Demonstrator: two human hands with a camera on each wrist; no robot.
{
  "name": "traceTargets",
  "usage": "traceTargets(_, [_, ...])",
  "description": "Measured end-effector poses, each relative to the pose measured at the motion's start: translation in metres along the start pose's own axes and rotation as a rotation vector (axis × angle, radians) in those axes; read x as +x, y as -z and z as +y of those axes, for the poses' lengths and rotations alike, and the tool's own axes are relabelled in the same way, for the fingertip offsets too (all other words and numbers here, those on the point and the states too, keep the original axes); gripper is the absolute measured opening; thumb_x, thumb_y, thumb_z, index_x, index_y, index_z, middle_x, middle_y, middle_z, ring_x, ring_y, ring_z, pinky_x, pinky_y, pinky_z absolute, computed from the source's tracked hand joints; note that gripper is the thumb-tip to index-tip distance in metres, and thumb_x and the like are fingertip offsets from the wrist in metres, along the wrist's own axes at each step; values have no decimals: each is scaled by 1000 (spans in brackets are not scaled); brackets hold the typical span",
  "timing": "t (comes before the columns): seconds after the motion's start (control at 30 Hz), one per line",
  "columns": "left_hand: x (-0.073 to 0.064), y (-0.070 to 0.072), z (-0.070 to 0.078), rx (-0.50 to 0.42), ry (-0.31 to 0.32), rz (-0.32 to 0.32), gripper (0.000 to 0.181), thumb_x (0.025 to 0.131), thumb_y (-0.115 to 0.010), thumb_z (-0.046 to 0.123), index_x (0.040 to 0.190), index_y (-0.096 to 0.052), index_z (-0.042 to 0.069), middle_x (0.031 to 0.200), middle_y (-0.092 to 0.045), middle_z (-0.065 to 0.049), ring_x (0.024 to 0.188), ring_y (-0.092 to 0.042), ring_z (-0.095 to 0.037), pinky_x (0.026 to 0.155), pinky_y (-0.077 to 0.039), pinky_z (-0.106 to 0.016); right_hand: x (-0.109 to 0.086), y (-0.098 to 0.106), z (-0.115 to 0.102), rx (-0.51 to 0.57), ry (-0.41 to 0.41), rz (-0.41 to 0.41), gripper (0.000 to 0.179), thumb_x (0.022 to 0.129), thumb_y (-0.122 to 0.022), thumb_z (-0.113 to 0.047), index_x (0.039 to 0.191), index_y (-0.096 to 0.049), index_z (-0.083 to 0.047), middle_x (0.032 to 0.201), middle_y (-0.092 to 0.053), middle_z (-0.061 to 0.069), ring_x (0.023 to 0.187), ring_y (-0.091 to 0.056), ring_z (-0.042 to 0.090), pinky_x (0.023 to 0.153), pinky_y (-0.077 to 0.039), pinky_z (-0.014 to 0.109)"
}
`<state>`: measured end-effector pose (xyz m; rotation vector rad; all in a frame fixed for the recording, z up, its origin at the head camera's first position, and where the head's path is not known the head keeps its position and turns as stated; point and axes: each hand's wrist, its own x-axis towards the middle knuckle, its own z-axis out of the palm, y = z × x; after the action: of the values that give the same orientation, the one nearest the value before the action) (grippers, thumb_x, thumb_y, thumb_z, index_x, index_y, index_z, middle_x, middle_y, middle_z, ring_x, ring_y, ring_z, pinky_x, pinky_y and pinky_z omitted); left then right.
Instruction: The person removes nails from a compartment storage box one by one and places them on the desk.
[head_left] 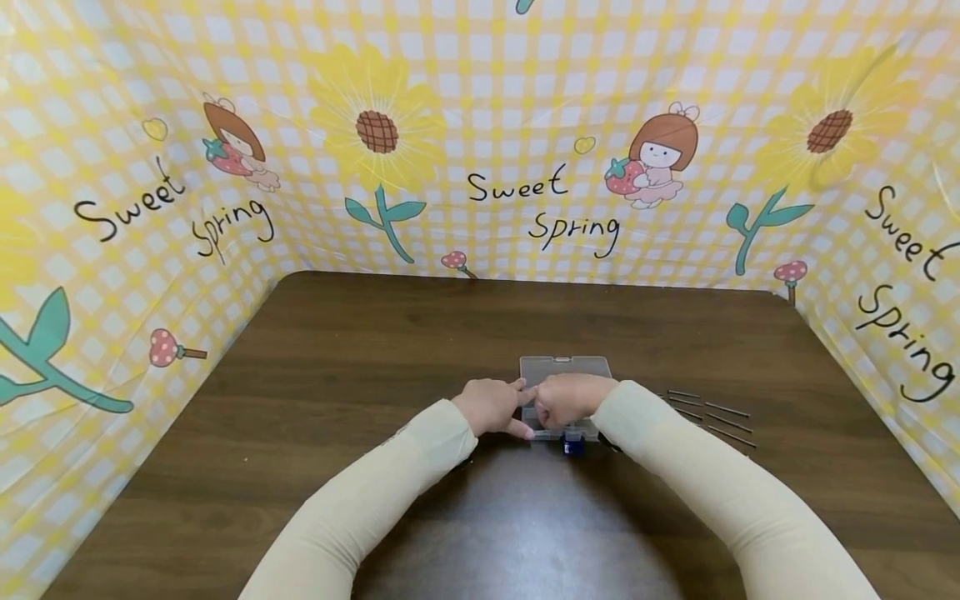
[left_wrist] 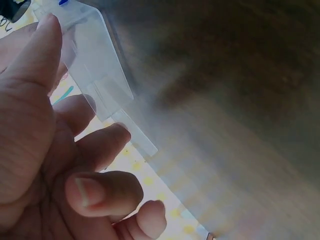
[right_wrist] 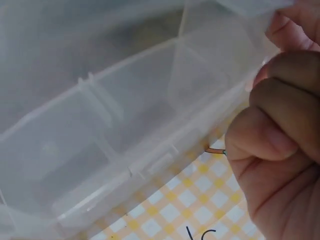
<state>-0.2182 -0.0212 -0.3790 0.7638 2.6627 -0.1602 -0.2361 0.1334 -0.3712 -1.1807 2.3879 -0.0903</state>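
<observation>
A clear plastic box [head_left: 566, 368] with inner dividers lies on the table, its see-through lid folded open at the far side. My left hand [head_left: 491, 406] grips its left end, thumb by the near corner and fingers along the side; the left wrist view shows the other fingers curled beside the box [left_wrist: 102, 55]. Over the compartments, my right hand [head_left: 568, 398] bends down with curled fingers. In the right wrist view, its fingertips meet the box [right_wrist: 100, 130] at upper right; whether they pinch anything is hidden. A small dark blue piece [head_left: 573, 445] sits against the front.
Several thin dark metal rods [head_left: 727, 410] lie on the wooden table [head_left: 375, 333] to the right of the box, partly behind the right forearm. A yellow checked cloth [head_left: 480, 108] printed with flowers walls in the table at the back and sides.
</observation>
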Motion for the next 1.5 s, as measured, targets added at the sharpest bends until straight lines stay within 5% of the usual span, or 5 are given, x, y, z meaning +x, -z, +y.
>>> traceTargets(0.33, [0, 0, -1, 13, -11, 11, 76, 83, -59, 60, 150, -33, 34, 151, -36, 4, 86, -62, -20, 61, -50, -35, -7, 10, 10, 80, 58, 26, 16, 79, -60, 3, 73, -72, -5, 65, -61, -6, 55, -46, 3, 56, -42, 20])
traceTargets(0.5, [0, -1, -1, 10, -12, 21, 77, 82, -60, 60, 150, -33, 35, 151, -37, 4, 108, -61, -21, 69, -51, -38, -14, 15, 16, 156, 111, 49, 17, 79, -56, 4, 70, -68, -4, 59, -50, -11, 53, -41, 1, 53, -37, 18])
traceTargets(0.73, [1, -1, -1, 11, -17, 25, 77, 83, -61, 59, 150, -32, 34, 151, -37, 3, 121, -54, -21, 79, -50, -40, -28, 17, 22, 175, 74, 86, 22, 79, -56, 2, 61, -60, -10, 55, -42, -13, 49, -36, 0, 50, -32, 17])
traceTargets(0.97, [0, 0, 1, -10, -25, 24, 77, 83, -62, 57, 150, -34, 33, 151, -37, 1, 125, -51, -21, 83, -49, -41, -50, 13, 32, 224, -18, 98, 21, 78, -58, 0, 60, -60, -11, 54, -43, -12, 48, -35, 2, 49, -30, 19])
traceTargets(1.5, [0, -1, -1, -39, -38, 19, 77, 84, -62, 55, 151, -32, 31, 152, -35, 1, 129, -47, -22, 87, -47, -42, -112, -5, 67, 191, -77, 186, 18, 67, -55, -1, 53, -53, -13, 51, -38, -18, 49, -32, -1, 49, -29, 19])
